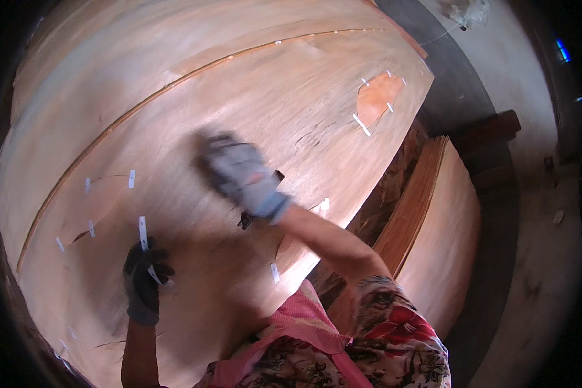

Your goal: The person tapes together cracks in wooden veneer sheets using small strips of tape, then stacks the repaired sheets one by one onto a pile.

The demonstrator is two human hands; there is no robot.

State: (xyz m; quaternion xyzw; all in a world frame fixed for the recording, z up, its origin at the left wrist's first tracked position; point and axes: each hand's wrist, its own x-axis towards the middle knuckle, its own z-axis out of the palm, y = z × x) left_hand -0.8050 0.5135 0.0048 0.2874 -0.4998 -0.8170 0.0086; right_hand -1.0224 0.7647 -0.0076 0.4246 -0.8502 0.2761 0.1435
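Note:
A broad sheet of pale wood veneer (pixel 213 242) lies under both hands. My left hand (pixel 143 281), in a dark work glove, is low over its left part. White tape (pixel 143 233) sticks up past the fingers, and another length curls by the fingertips. My right hand (pixel 240 169), in a grey glove with a blue cuff, reaches across the middle of the sheet and is blurred. Small dark pieces show at either side of its wrist; what they are, and whether the palm holds anything, I cannot tell. An orange-toned veneer patch (pixel 379 98) is edged with white tape strips (pixel 362 124).
A long seam (pixel 167 87) curves across the veneer. More tape bits (pixel 132 179) mark splits at the left. To the right stands a thick stack of veneer sheets (pixel 417 203), with torn scraps (pixel 393 169) beside it. Beyond are a dark floor strip (pixel 494 233) and clear plastic film (pixel 470 13).

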